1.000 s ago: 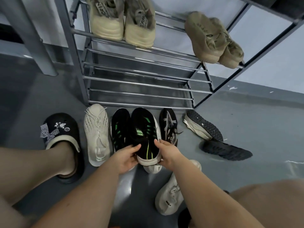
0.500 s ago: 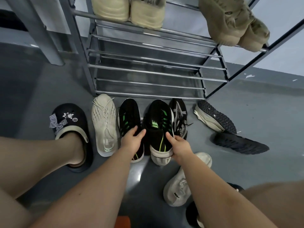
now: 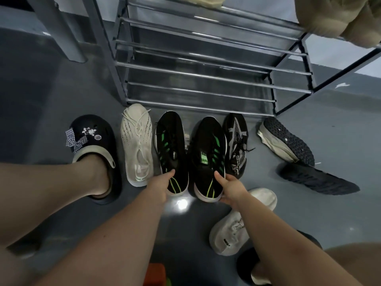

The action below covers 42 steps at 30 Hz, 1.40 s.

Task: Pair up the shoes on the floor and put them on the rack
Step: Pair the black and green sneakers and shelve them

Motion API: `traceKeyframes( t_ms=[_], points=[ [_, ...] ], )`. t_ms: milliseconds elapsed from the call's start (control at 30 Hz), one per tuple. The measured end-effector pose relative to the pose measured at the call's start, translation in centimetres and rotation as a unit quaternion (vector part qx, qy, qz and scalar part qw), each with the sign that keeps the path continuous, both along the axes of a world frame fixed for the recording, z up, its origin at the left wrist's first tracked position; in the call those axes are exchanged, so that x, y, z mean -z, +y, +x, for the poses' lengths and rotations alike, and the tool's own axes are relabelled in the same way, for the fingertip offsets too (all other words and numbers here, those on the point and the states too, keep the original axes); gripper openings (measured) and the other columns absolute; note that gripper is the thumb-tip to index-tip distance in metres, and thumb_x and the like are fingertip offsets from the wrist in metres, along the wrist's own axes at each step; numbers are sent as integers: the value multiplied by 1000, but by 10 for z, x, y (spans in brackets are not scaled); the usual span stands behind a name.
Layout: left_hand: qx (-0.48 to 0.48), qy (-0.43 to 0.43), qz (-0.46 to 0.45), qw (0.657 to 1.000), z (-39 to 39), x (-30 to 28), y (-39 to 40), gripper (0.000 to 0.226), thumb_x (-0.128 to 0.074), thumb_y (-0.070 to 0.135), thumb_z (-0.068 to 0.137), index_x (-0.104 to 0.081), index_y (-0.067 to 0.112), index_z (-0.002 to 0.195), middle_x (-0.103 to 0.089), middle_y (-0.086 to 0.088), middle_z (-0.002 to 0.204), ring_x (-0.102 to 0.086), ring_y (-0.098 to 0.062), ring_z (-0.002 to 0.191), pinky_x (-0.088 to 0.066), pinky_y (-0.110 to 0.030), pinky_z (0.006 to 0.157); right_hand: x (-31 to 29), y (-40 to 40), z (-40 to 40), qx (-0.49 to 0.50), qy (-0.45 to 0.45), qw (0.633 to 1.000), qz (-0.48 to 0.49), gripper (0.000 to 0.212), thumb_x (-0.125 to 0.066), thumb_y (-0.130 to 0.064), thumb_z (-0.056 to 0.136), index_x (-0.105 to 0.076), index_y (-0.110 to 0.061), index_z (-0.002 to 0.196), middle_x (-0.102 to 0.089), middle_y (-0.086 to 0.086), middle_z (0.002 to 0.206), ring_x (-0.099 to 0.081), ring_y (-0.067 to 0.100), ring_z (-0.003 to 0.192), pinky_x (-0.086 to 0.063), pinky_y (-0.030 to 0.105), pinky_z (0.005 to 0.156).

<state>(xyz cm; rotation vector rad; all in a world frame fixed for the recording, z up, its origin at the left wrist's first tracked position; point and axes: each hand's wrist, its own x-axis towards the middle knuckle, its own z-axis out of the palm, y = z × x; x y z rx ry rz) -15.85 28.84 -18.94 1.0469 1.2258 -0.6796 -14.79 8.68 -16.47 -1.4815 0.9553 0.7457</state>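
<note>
Two black sneakers with green stripes stand side by side on the floor before the metal rack [image 3: 198, 91]. My left hand [image 3: 159, 186] grips the heel of the left black-green sneaker [image 3: 170, 141]. My right hand [image 3: 232, 187] grips the heel of the right black-green sneaker [image 3: 207, 153]. A cream knit sneaker [image 3: 137, 141] lies left of them, and its match, a white sneaker [image 3: 233, 230], lies under my right forearm. A black-and-grey patterned sneaker [image 3: 237, 143] sits right of the pair.
A shoe on its side with its dark sole showing [image 3: 286, 141] and a black shoe [image 3: 317, 178] lie at the right. My left foot wears a black clog with a bow [image 3: 92, 141]. Tan shoes [image 3: 334, 19] sit on an upper rack shelf. A grey post [image 3: 55, 27] stands at left.
My left hand moved from the right black-green sneaker to the left one's heel. The right sneaker came down beside its mate. The view tilted down, closer to the floor.
</note>
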Motion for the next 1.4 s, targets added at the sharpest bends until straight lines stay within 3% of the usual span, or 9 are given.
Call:
traceKeyframes(
  t_ms=[133, 267, 367, 667, 800, 900, 1000, 1200, 1400],
  points=[
    [-28, -31, -65, 997, -3, -8, -8, 47, -68, 28, 85, -55, 10, 126, -65, -6, 119, -60, -23, 110, -48, -36, 83, 2, -5, 1, -39, -19, 999, -11, 81, -80, -53, 62, -53, -17, 129, -71, 2, 111, -67, 23, 101, -55, 45, 88],
    [-12, -97, -46, 994, 2, -29, -11, 33, -60, 31, 90, -53, 22, 121, -65, 2, 101, -61, -15, 91, -50, -27, 66, -11, -7, 10, -26, -42, 999, -9, 50, -73, -44, 78, -62, -12, 115, -72, 3, 104, -68, 20, 97, -54, 34, 86],
    [-5, -103, -85, 991, 3, -44, -2, 28, -57, 32, 92, -54, 24, 118, -64, 4, 97, -60, -12, 86, -49, -28, 64, -27, -8, 13, -24, -70, 997, -14, 36, -68, -40, 84, -65, -13, 107, -72, 4, 98, -68, 18, 89, -55, 27, 68],
    [124, -168, -94, 973, -3, -86, 1, 12, -55, 26, 93, -58, 24, 105, -65, -1, 89, -59, -16, 79, -47, -28, 66, -66, -18, 4, 3, -119, 993, -5, 37, -66, -46, 84, -67, -17, 106, -73, 3, 100, -67, 22, 97, -55, 37, 87],
    [146, -200, -92, 964, 6, -104, -14, 17, -57, 24, 92, -60, 21, 108, -69, -2, 92, -63, -17, 82, -51, -32, 73, -86, -31, -9, 58, -154, 986, 14, 33, -63, -42, 87, -65, -15, 108, -73, 4, 99, -67, 19, 88, -54, 35, 81],
    [174, -218, -101, 955, 12, -118, -27, 12, -55, 25, 93, -61, 21, 103, -72, 2, 84, -64, -14, 78, -51, -28, 63, -100, -44, -20, 102, -167, 980, 32, 27, -62, -40, 89, -65, -17, 101, -73, 3, 94, -67, 20, 84, -52, 41, 89],
    [203, -228, -113, 946, 15, -134, -41, 8, -54, 23, 93, -61, 22, 96, -73, 6, 70, -64, -10, 71, -50, -25, 56, -112, -61, -30, 137, -171, 974, 53, 27, -62, -40, 89, -64, -18, 104, -73, 3, 97, -68, 20, 90, -55, 37, 82],
    [242, -271, -123, 924, 18, -161, -65, 13, -54, 21, 93, -61, 19, 103, -68, -3, 95, -62, -17, 84, -50, -35, 81, -134, -87, -42, 179, -200, 961, 68, 37, -63, -42, 88, -64, -16, 114, -74, 4, 104, -70, 22, 97, -55, 39, 87],
    [256, -317, -111, 907, 24, -180, -68, 16, -54, 21, 93, -61, 24, 106, -69, -4, 105, -62, -21, 99, -51, -40, 89, -151, -88, -38, 188, -241, 951, 57, 33, -63, -41, 88, -67, -17, 110, -75, 3, 100, -70, 21, 95, -54, 41, 91]
  ],
)
